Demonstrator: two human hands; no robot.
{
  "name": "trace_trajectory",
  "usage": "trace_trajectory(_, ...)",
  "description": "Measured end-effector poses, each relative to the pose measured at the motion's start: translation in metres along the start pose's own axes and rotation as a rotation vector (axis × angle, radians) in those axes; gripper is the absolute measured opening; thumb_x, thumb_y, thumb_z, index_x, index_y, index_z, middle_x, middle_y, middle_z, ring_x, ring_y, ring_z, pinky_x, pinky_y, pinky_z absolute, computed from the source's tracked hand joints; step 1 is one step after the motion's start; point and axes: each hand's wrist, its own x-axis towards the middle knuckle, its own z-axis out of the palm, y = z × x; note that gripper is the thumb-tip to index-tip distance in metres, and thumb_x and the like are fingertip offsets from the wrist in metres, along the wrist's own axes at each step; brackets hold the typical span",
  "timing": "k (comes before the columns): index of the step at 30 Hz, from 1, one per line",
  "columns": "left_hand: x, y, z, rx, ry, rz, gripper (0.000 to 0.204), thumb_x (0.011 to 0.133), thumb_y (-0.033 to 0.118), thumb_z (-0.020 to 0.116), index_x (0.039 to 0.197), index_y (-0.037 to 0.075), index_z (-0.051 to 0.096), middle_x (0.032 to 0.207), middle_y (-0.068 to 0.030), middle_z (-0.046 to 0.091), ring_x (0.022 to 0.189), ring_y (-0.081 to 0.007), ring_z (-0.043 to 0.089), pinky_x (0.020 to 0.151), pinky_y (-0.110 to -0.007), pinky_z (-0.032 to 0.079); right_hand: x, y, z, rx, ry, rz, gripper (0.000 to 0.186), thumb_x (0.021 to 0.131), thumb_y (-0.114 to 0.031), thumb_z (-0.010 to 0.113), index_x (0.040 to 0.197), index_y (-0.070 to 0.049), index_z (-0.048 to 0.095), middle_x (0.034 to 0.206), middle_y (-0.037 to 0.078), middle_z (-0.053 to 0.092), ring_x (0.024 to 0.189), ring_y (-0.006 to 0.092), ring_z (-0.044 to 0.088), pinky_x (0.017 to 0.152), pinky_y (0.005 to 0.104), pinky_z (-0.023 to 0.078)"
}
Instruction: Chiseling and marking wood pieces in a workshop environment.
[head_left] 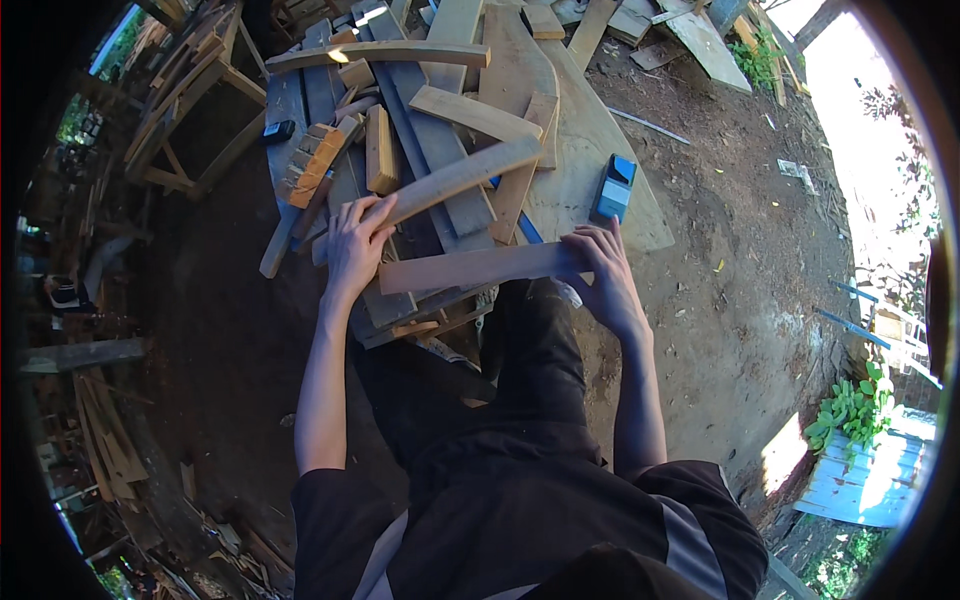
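Note:
My left hand (357, 245) is closed around the lower part of a long, slightly curved wooden piece (460, 175), which slants up to the right over the bench. In my right hand (610, 275) is the right end of a flat wooden board (475, 268), pinched between thumb and fingers. This board lies level across the near end of the bench, above my legs. Its left end comes close to my left hand; whether they touch I cannot tell. A blue and black box-shaped thing (613, 190) rests just beyond my right hand.
More wood pieces lie piled on the bench (620, 215), among them a curved one (400, 53) and a short block (380, 150). A small black device (278, 131) sits at its left edge. A wooden rack (200, 110) stands far left; a plant (850, 410) grows right.

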Motion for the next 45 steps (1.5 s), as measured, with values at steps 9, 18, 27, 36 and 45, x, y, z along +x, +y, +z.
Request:
trace_trajectory(9,-0.030,0.009,-0.019,-0.067,-0.136,0.059,0.039,0.085,0.022,0.068,0.124,0.016,0.064,0.119,-0.0032,0.060,0.112,-0.0221,0.053,0.099,-0.037,0.035,0.002,-0.017,0.002,0.009,-0.048,0.014,0.048,0.071,-0.009,0.077,0.115,-0.009,0.059,0.130,0.009,0.052,0.134,0.0300,0.040,0.119,0.0544,0.014)
trace_trajectory(18,0.013,0.078,-0.018,-0.151,-0.101,0.097,0.041,0.090,0.038,0.063,0.123,0.013,0.063,0.127,-0.0079,0.056,0.119,-0.0258,0.051,0.103,-0.040,0.037,0.069,0.013,0.013,-0.050,-0.141,-0.067,0.049,0.074,-0.010,0.076,0.119,-0.012,0.058,0.144,0.009,0.043,0.144,0.0329,0.023,0.118,0.0570,0.006)
trace_trajectory(27,0.042,0.089,0.040,0.032,-0.257,0.208,0.053,0.086,0.046,0.064,0.133,0.022,0.057,0.109,-0.0065,0.055,0.109,-0.0236,0.049,0.093,-0.037,0.042,0.062,0.048,0.030,0.006,-0.070,0.054,0.061,0.075,-0.017,0.078,0.129,-0.010,0.051,0.142,0.014,0.045,0.142,0.0355,0.025,0.118,0.0482,0.017)
trace_trajectory(36,0.027,0.093,0.051,0.076,-0.144,0.242,0.062,0.088,0.046,0.061,0.143,0.023,0.046,0.115,-0.0069,0.050,0.109,-0.0251,0.045,0.095,-0.039,0.037,-0.030,-0.013,0.090,-0.060,0.611,0.385,0.044,0.079,-0.013,0.073,0.117,-0.004,0.053,0.121,0.017,0.050,0.116,0.0365,0.046,0.099,0.0473,0.038)
trace_trajectory(45,0.049,0.103,0.053,0.027,-0.243,0.159,0.067,0.091,0.060,0.048,0.143,0.019,0.045,0.122,-0.0111,0.048,0.113,-0.0277,0.043,0.100,-0.042,0.032,-0.030,0.006,0.074,0.016,0.182,0.551,0.030,0.079,-0.012,0.071,0.103,-0.004,0.055,0.099,0.018,0.058,0.092,0.0387,0.061,0.081,0.0460,0.048)
